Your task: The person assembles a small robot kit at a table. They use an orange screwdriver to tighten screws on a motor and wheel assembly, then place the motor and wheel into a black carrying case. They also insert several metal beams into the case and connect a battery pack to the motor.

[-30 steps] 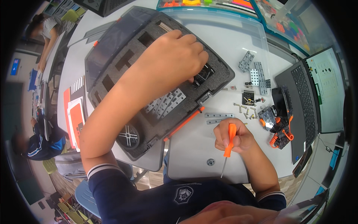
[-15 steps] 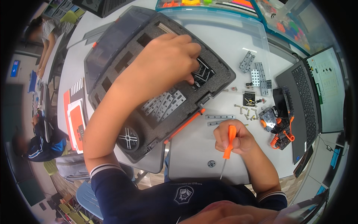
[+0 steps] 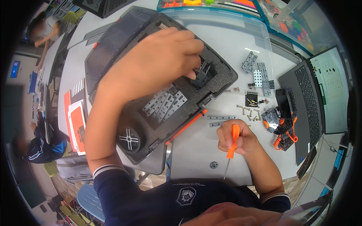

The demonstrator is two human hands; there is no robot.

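Note:
My left hand (image 3: pixel 169 52) reaches into the foam-lined case (image 3: pixel 222 71), fingers and thumb closed on a black angular part (image 3: pixel 203 76). That part sits tilted in the compartment at the case's right end, partly hidden by my fingers. Grey perforated metal bars (image 3: pixel 164 104) lie in a neighbouring compartment, and a black wheel (image 3: pixel 129 139) with a silver hub fills the near corner. Over the table's front, my right hand (image 3: pixel 237 138) grips a screwdriver (image 3: pixel 234 141) by its orange handle, the thin shaft pointing down. Left of its shaft lies a small grey round disc (image 3: pixel 213 165).
Two flat bars (image 3: pixel 222 120) lie beyond my right hand. Loose screws (image 3: pixel 247 112), perforated plates (image 3: pixel 258 78) and dark modules with orange cables (image 3: pixel 283 128) spread toward an open laptop (image 3: pixel 305 98) on the right. Orange-and-white booklets (image 3: pixel 76 124) lie left of the case.
My left hand has shifted slightly, and the black part under its fingers now stands up tilted, showing more. The right hand with the screwdriver has barely moved.

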